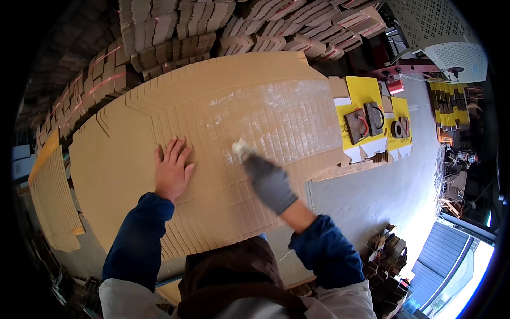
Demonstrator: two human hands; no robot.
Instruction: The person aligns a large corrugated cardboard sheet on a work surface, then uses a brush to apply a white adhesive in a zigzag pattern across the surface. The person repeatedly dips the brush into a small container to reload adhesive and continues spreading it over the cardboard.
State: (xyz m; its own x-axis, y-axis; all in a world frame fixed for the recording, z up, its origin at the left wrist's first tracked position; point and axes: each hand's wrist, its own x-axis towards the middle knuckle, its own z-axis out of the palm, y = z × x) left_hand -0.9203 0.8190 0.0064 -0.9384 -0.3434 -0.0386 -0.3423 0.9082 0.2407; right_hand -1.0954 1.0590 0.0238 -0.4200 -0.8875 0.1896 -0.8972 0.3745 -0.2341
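A fanned spread of brown cardboard blanks covers the work table, their overlapped edges showing shiny wet streaks. My left hand is bare and lies flat, fingers apart, on the cardboard near the middle. My right hand wears a grey glove and is closed around a small pale brush, whose tip touches the wet area of the blanks. Both forearms are in dark blue sleeves.
Bundled stacks of folded cardboard line the back. Yellow sheets with metal weights lie at the right. A second fanned stack sits at the left. Grey table surface shows at right, with a white perforated machine beyond.
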